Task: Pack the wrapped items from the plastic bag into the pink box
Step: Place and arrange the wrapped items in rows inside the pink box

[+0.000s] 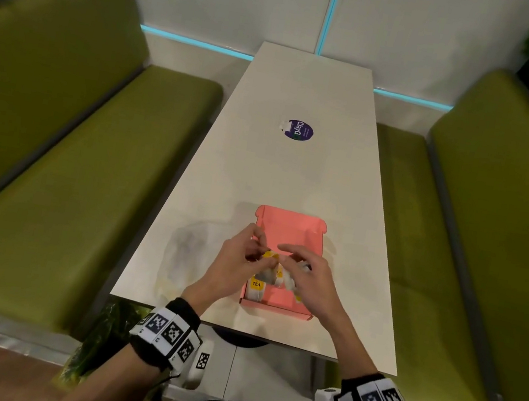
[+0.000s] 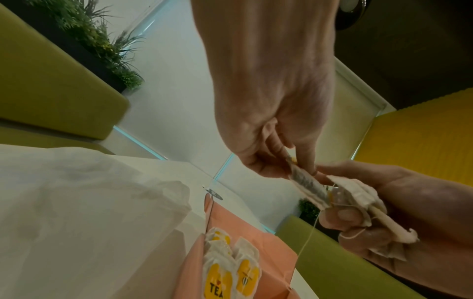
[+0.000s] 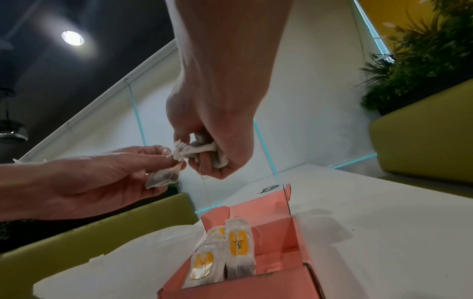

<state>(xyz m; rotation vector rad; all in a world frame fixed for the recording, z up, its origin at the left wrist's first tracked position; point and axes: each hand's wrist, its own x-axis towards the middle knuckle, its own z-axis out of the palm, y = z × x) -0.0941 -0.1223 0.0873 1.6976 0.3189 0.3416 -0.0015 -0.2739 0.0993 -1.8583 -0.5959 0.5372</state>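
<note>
So on the far left of the white table [image 1: 294, 177] the clear plastic bag [image 1: 185, 257] is lying crumpled, just beside the pink box [image 1: 289, 228]. My left hand [image 1: 239, 265] is up over the box, thumb and fingers pinching 1 tea bag [image 2: 307, 186] by its top edge. Right next to it my right hand [image 1: 310, 277] has its fingers curled tight around a scrunched bunch of tea bags [image 3: 202, 153], a string dangling down from them. Below both hands, at the near left of the open box, a few yellow-tagged tea bags [image 3: 230, 254] stand upright.
</note>
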